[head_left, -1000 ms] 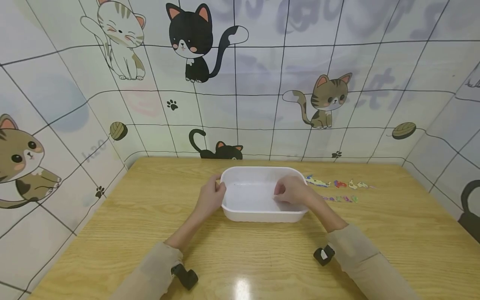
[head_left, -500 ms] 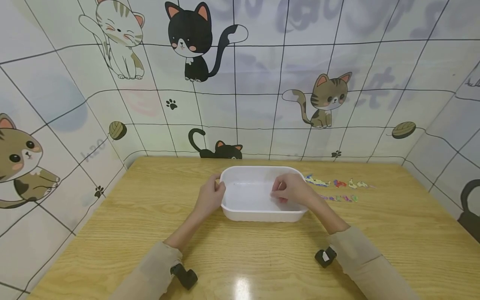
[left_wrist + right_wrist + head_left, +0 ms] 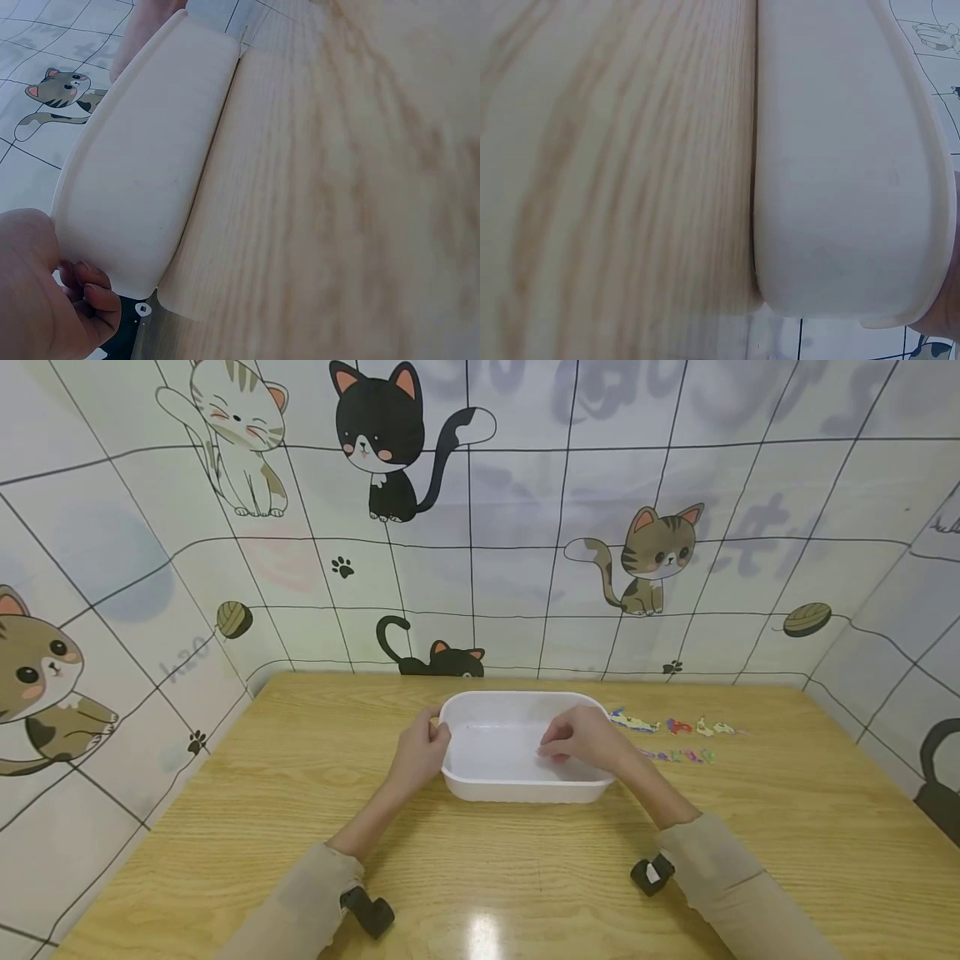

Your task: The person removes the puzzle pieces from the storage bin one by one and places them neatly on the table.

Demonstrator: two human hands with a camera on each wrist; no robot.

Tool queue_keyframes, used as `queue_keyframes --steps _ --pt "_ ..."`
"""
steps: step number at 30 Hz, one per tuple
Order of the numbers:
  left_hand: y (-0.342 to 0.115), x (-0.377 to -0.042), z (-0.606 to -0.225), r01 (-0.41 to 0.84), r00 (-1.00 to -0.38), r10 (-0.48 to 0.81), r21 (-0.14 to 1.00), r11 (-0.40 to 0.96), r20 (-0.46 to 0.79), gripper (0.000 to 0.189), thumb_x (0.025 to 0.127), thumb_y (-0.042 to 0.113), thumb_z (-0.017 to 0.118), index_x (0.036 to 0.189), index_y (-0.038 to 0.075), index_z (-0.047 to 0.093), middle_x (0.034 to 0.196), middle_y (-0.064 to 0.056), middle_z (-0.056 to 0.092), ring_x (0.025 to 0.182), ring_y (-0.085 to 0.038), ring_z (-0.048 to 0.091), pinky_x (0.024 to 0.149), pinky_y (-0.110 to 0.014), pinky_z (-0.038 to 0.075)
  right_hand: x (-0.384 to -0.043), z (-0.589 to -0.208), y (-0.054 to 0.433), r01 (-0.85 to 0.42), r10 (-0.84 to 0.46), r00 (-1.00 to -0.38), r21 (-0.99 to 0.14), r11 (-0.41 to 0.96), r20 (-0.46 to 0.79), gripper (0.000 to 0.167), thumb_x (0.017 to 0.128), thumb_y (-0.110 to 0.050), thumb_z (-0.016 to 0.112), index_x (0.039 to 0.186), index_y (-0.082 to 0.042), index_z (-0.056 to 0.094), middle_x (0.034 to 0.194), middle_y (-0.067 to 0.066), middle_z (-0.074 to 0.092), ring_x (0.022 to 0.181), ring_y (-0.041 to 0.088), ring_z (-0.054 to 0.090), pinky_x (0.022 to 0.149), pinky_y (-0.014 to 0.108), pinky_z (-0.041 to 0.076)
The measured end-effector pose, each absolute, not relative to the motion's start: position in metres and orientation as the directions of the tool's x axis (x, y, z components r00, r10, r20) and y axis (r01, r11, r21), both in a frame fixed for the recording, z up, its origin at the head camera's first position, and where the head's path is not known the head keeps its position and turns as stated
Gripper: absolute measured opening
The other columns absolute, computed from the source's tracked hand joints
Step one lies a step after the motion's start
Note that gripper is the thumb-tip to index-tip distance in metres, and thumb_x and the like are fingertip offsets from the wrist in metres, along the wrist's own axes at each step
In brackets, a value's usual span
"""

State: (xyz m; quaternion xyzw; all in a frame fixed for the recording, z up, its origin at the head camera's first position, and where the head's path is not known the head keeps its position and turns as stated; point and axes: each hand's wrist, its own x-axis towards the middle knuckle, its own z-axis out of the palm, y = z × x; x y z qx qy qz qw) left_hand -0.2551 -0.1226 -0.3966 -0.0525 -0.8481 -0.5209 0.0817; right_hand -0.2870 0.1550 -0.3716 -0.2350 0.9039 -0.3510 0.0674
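Observation:
A white plastic tub point(image 3: 495, 791) with rounded corners stands on the table. My left hand point(image 3: 420, 747) holds its left end, thumb at the rim; in the left wrist view the fingers point(image 3: 97, 296) curl against the outside wall. Over the tub's right side, my right hand point(image 3: 581, 739) reaches down inside with its fingers bent and thumb and fingertips close together near the floor. Nothing shows clearly between those fingertips, so whether they hold something small cannot be seen. The right wrist view is mostly filled by the tub's outer wall point(image 3: 847, 165).
Small colourful flat pieces lie in two rows right of the tub, among them a blue and yellow one point(image 3: 633, 722) and a red one point(image 3: 679, 727). The wooden table point(image 3: 315, 718) meets a cat-patterned cloth backdrop point(image 3: 517, 568) behind. A dark object point(image 3: 941, 785) is at the right edge.
My right hand has shifted slightly left inside the tub, and its fingertips have drawn closer together. My left hand and the tub have stayed in place.

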Motion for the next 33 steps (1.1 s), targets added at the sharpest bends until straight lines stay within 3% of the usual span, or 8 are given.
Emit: queue_keyframes --steps 8,22,33 --pt "-0.122 -0.255 -0.396 0.175 -0.98 -0.001 0.874 0.453 0.197 0.04 0.1 0.009 0.049 0.136 -0.007 0.053 0.069 -0.004 0.05 0.059 -0.015 0.048 0.053 -0.026 0.042 -0.287 -0.371 0.156 -0.365 -0.467 -0.883 -0.7 0.614 0.051 0.008 0.092 -0.002 0.07 0.085 0.0 0.075 0.076 0.004 0.072 0.067 0.014 0.067 0.067 0.031 0.056" --pt "-0.123 -0.255 -0.397 0.171 -0.982 -0.001 0.88 0.442 0.191 0.039 0.1 0.01 0.048 0.136 -0.006 0.053 0.069 -0.004 0.05 0.059 -0.015 0.048 0.053 -0.026 0.042 -0.285 -0.364 0.161 -0.376 -0.439 -0.891 -0.731 0.57 0.116 0.006 0.096 -0.005 0.067 0.095 0.001 0.069 0.083 0.006 0.07 0.067 0.017 0.059 0.06 0.026 0.05" --pt "-0.122 -0.255 -0.395 0.169 -0.982 0.002 0.878 0.448 0.188 0.04 0.1 0.01 0.049 0.136 -0.006 0.053 0.069 -0.003 0.048 0.058 -0.015 0.047 0.052 -0.025 0.041 -0.278 -0.352 0.183 -0.312 -0.387 -0.916 -0.794 0.522 0.105 0.015 0.098 -0.011 0.065 0.102 0.004 0.067 0.089 0.009 0.072 0.076 0.021 0.069 0.074 0.031 0.056"
